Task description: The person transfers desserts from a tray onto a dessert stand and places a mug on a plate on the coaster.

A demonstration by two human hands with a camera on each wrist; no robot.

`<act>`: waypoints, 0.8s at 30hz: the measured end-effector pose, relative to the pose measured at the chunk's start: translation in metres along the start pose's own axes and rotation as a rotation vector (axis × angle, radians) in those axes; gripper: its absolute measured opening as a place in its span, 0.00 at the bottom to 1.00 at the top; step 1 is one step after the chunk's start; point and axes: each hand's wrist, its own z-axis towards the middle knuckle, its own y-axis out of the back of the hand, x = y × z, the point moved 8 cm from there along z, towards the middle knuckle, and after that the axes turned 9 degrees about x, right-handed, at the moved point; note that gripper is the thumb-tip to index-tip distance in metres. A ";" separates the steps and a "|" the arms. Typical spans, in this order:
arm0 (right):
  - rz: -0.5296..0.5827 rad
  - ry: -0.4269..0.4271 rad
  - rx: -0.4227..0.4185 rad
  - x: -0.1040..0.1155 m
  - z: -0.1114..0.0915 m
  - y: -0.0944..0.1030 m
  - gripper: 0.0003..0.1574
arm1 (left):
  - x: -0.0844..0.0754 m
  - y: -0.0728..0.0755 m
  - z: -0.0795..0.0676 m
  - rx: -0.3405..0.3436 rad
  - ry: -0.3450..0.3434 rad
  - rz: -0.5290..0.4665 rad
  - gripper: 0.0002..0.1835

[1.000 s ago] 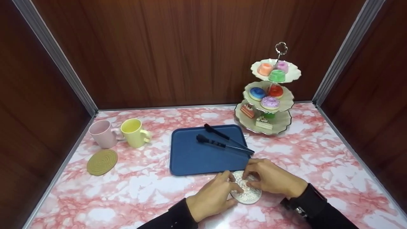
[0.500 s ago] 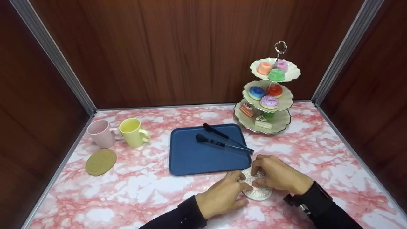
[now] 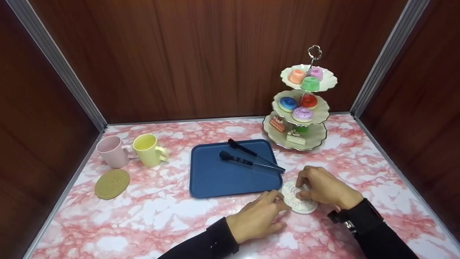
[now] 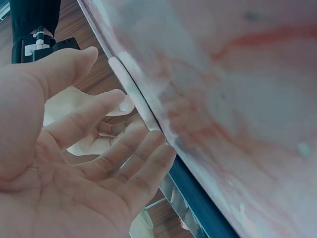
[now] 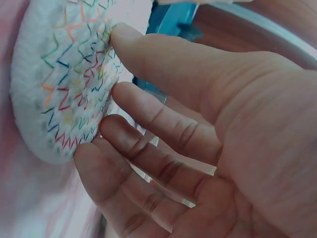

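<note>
White coaster (image 3: 301, 206) flat on table (image 3: 172, 225), under right fingertips, left hand (image 3: 258, 217) at its near-left edge.
Right hand (image 3: 327, 185): fingers loosely bent and spread, thumb and fingertips resting on the stitched top, nothing enclosed. Left hand: relaxed, thumb well apart, no grip; whether its fingertips touch the rim, cannot tell. Coaster just beside the blue tray's (image 3: 215, 178) near right corner.

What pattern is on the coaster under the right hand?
The white coaster has multicoloured zigzags, clearest in the right wrist view.
</note>
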 end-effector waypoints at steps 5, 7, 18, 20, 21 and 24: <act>0.010 -0.079 -0.024 -0.021 0.000 0.006 0.15 | -0.001 0.002 0.002 -0.010 0.002 -0.008 0.21; 0.000 -0.099 -0.044 -0.028 -0.001 0.009 0.14 | -0.001 0.003 0.003 -0.010 0.005 -0.012 0.21; -0.035 -0.178 -0.158 -0.058 -0.006 0.019 0.13 | 0.001 0.005 0.004 0.006 0.026 -0.027 0.22; -0.045 -0.191 -0.180 -0.062 -0.007 0.020 0.13 | 0.002 0.006 0.004 0.004 0.027 -0.026 0.22; -0.053 -0.198 -0.193 -0.064 -0.007 0.021 0.13 | 0.003 0.006 0.004 0.002 0.027 -0.024 0.22; -0.073 -0.214 -0.230 -0.069 -0.008 0.023 0.12 | 0.005 0.008 0.003 -0.005 0.020 -0.020 0.22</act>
